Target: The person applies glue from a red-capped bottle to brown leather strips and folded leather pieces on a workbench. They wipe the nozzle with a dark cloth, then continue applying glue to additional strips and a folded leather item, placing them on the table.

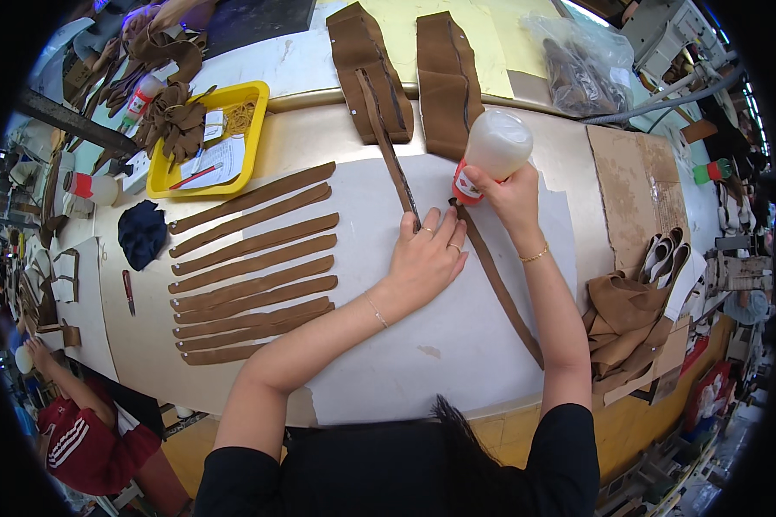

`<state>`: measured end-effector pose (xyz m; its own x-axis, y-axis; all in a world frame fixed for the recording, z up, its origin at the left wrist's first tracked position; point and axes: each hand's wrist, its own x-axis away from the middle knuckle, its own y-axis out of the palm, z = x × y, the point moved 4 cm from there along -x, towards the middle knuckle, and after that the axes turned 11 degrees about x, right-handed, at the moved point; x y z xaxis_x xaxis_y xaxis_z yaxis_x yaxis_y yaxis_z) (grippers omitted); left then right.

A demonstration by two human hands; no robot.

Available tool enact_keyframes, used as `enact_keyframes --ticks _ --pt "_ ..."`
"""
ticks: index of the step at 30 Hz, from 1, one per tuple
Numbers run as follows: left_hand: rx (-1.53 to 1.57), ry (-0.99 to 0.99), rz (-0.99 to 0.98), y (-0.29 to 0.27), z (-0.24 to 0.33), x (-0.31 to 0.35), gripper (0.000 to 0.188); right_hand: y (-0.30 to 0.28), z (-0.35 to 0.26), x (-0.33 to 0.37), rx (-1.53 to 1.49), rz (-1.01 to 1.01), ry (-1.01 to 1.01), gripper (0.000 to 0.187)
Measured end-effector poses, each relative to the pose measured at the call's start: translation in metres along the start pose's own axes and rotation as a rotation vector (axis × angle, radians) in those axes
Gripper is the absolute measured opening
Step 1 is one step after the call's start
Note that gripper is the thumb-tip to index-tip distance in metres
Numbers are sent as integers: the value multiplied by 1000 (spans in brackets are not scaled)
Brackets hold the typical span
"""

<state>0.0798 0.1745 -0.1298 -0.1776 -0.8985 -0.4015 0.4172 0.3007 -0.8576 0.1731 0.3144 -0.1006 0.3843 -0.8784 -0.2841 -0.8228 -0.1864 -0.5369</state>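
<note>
My right hand (510,194) grips a translucent squeeze bottle (500,142) with a red label, tipped so its dark nozzle points down at the upper end of a long brown strip (500,280). That strip slants toward my right forearm across the white sheet. Fingers stretched out, my left hand (431,252) lies flat beside the nozzle. Its fingertips touch the lower end of another narrow brown strip (391,159), which has a dark edge. This strip's upper end overlaps a wide brown panel (366,73). A second wide brown panel (447,82) lies just behind the bottle.
Several brown strips (254,263) lie in a row at left. Behind them stands a yellow tray (257,129) with papers and rubber bands, near a dark blue cloth (141,234). Brown pieces (625,319) are heaped at right by cardboard (638,198). Another person (95,431) works at lower left.
</note>
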Motion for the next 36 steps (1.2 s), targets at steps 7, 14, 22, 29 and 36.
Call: enact_keyframes --ticks 7,14,22,29,36 --pt "9 -6 -10 0 0 -1 43 -8 -6 5 86 -42 -16 49" --pt "-11 -13 -15 1 1 -2 43 -22 -3 23 81 -99 36 47" --pt "84 52 -76 -6 18 8 40 -30 14 22 -18 -56 99 47" --pt "88 59 -74 -3 18 12 38 -20 1 17 -8 -68 12 48" --pt "70 42 -76 -1 19 13 38 -28 -2 28 48 -113 -3 48"
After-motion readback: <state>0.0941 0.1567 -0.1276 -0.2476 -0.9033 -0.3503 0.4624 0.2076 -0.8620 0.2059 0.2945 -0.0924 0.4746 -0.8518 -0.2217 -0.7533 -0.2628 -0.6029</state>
